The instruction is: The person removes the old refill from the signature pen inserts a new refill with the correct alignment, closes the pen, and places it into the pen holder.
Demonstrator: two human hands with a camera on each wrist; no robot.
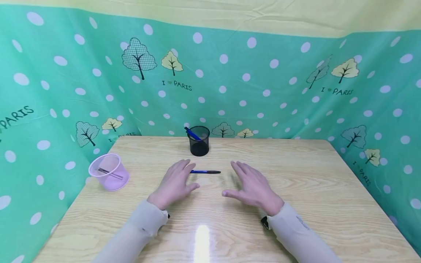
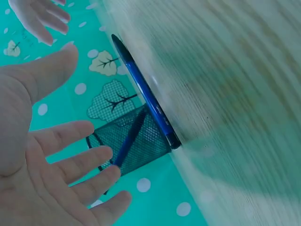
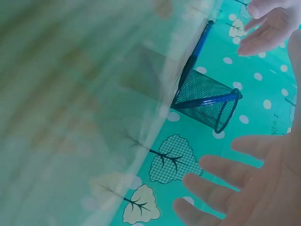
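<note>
A blue pen (image 1: 205,171) with a black end lies crosswise on the table; in the head view the left fingertips overlap its left end. My left hand (image 1: 175,182) hovers just left of the pen, fingers spread and the palm bare in the left wrist view. On the other side, my right hand (image 1: 251,186) is held with fingers apart and thumb out, holding nothing. Behind the pen stands a black mesh pen holder (image 1: 199,148), upright, with another blue pen (image 1: 192,134) leaning inside it.
At the table's left edge a pink cup (image 1: 113,179) leans outward, with thin dark sticks (image 1: 110,173) inside. The wooden table (image 1: 296,175) is bordered at the back and sides by a green dotted curtain (image 1: 230,80).
</note>
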